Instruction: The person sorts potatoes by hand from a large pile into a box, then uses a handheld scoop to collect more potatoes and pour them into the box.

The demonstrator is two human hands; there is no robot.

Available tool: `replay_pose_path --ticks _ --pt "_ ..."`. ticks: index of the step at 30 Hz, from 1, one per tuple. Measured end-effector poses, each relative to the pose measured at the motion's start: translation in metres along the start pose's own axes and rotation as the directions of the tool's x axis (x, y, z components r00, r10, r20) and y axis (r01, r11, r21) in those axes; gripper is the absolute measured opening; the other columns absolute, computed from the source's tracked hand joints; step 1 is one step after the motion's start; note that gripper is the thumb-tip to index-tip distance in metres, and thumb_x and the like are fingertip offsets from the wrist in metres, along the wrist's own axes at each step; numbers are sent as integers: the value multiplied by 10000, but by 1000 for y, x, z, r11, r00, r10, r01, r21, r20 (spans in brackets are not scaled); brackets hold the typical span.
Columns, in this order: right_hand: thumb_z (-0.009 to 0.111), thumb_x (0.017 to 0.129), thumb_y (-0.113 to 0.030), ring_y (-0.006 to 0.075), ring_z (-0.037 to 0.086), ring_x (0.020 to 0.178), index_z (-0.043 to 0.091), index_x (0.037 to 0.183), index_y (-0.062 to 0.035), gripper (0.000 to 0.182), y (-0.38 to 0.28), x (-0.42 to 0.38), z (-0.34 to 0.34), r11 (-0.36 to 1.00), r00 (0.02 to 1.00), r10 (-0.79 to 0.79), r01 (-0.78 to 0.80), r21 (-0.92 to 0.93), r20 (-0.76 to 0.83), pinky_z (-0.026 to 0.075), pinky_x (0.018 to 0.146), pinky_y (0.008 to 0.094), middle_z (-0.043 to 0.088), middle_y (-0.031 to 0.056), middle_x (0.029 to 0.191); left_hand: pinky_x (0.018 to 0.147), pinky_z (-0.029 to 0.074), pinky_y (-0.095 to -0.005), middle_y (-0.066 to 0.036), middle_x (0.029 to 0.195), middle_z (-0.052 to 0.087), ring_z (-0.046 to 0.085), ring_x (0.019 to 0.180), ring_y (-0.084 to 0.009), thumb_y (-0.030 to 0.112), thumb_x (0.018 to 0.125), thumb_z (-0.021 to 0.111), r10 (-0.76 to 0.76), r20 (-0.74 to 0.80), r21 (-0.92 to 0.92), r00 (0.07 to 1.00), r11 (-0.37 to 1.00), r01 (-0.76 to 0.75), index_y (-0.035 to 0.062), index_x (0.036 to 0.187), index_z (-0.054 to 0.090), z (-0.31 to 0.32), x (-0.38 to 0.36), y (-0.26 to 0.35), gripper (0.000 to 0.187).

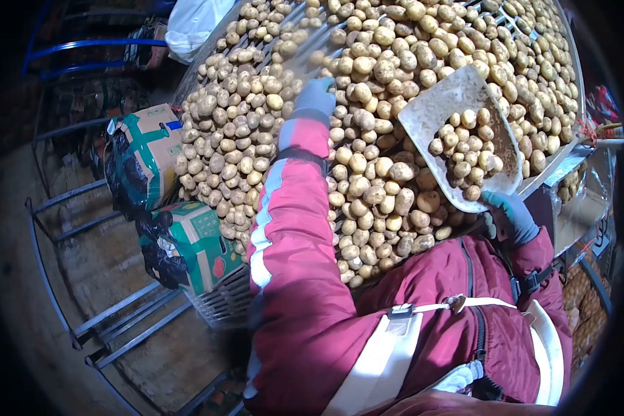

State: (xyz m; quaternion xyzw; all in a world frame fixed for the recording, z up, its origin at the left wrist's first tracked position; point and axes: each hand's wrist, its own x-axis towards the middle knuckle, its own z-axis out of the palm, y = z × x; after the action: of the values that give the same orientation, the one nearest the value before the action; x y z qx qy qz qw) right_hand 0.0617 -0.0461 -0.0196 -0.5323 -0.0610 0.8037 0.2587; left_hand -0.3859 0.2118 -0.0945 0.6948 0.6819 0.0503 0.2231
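My right hand (pixel 512 216), in a grey-blue glove, grips the near end of a dirty white scoop (pixel 430 114). A small heap of potatoes (pixel 468 142) lies in the scoop, which rests tilted over the pile. My left hand (pixel 317 96), gloved too, reaches forward into the loose potatoes (pixel 239 114), back of the hand uppermost. Its fingers are mostly hidden beyond the knuckles. Just past it, several potatoes are blurred by motion over a slatted surface (pixel 319 38).
Two cardboard boxes with green tape and black plastic, one farther off (pixel 152 139) and one nearer (pixel 194 239), stand along the left side. Metal frames (pixel 83 191) run beyond them. A white sack (pixel 191 28) sits at the upper left, and a metal edge (pixel 548 166) bounds the right.
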Motion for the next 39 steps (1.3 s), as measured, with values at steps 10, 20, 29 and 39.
replay_pose_path --ticks 10,20,29,39 --pt "671 939 -193 106 557 472 649 1055 -38 194 -11 -10 25 963 990 -119 97 -252 -73 420 389 250 653 19 735 1015 518 -487 -196 1284 650 636 1202 -387 166 976 486 -45 95 328 994 945 12 131 1301 633 1 6 13 359" --pt "654 966 -221 109 532 449 649 1078 -40 212 3 -6 10 976 985 -136 115 -187 -104 402 381 261 622 9 676 959 522 -471 -211 1134 711 658 1110 -406 255 866 684 -44 169 247 985 969 1 88 1015 729 -4 -9 0 228" --pt "670 939 -106 155 663 997 631 1226 -5 307 6 -11 24 951 959 -275 281 -127 63 541 878 301 698 45 1106 888 588 -384 -150 1231 681 713 993 -239 152 869 734 -99 169 -504 981 846 172 59 1379 588 -32 -43 4 538" --pt "695 926 -181 112 653 734 674 1084 -17 228 16 0 18 920 939 -329 342 -194 96 526 624 270 687 27 912 931 535 -322 -137 1194 717 675 1038 -197 225 950 713 -16 26 -670 1000 742 29 14 1352 626 -50 -109 26 462"
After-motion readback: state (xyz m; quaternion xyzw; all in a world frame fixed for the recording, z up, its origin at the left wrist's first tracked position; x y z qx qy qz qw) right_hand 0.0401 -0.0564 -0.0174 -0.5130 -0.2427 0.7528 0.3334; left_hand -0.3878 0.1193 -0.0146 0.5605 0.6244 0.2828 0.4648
